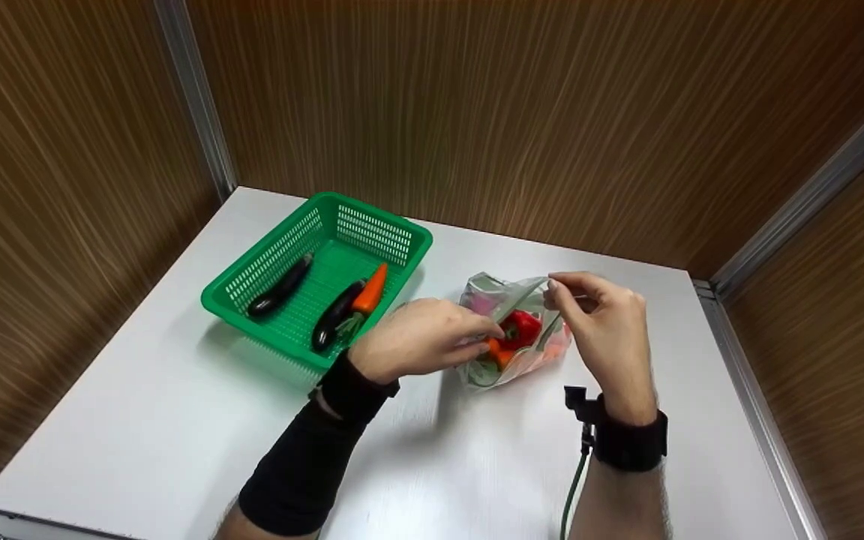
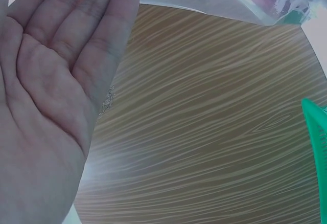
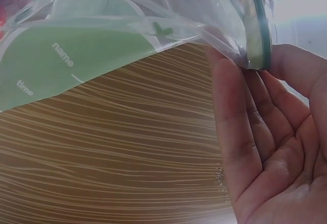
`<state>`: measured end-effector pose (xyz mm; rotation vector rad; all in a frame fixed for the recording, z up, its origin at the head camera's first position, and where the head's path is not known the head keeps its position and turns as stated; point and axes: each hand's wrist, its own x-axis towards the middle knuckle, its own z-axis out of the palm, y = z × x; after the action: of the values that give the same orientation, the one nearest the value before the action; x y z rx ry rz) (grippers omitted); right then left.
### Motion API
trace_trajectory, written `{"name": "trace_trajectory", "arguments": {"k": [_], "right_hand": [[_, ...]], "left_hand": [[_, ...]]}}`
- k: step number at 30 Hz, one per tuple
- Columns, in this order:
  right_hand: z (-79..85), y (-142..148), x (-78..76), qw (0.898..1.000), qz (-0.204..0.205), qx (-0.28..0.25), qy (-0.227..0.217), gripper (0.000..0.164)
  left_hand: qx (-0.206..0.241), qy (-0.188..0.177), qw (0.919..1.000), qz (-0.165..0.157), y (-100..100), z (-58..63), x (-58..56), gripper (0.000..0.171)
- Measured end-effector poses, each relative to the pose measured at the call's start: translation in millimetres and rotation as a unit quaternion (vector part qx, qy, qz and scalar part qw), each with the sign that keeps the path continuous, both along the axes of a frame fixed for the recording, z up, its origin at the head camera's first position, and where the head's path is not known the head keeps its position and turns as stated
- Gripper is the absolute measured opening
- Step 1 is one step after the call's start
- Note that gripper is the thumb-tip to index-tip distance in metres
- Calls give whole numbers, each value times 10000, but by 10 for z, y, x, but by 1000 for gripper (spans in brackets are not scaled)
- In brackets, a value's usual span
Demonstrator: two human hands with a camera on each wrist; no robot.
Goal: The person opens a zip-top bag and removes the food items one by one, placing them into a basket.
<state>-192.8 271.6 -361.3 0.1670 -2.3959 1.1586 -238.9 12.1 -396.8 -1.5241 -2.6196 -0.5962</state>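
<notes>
A clear zip bag (image 1: 522,367) with green printing lies on the white table. Through it show a red bell pepper (image 1: 523,327), something orange (image 1: 503,352) and a pinkish item (image 1: 483,301). My right hand (image 1: 608,330) pinches the bag's upper right edge between thumb and fingers; in the right wrist view the green zip strip (image 3: 263,27) meets the thumb. At the left side of the opening, my left hand (image 1: 424,339) reaches over the bag, fingers fairly straight, thumb apart from them. Its fingertips are partly hidden in the left wrist view.
Left of the bag stands a green plastic basket (image 1: 226,300). It holds an eggplant (image 1: 282,286) at its left, another eggplant (image 1: 336,315) and a carrot (image 1: 372,291) at its right. Wood-grain panels (image 1: 432,112) enclose the table's back and sides.
</notes>
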Motion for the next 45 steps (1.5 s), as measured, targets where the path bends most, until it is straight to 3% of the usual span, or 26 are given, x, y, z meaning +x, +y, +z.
{"name": "trace_trajectory", "arguments": {"k": [15, 24, 45], "right_hand": [[-4, -4, -5, 9999, 98, 32, -100, 14], [1, -4, -8, 9994, 214, 116, -242, 16], [-1, 11, -18, 9999, 151, 34, -32, 14]], "left_hand": [[-55, 147, 9999, -70, 1, -38, -11, 26], [-141, -9, 9999, -31, 14, -35, -11, 25], [-318, -234, 9988, 284, 18, 1, -11, 29]]}}
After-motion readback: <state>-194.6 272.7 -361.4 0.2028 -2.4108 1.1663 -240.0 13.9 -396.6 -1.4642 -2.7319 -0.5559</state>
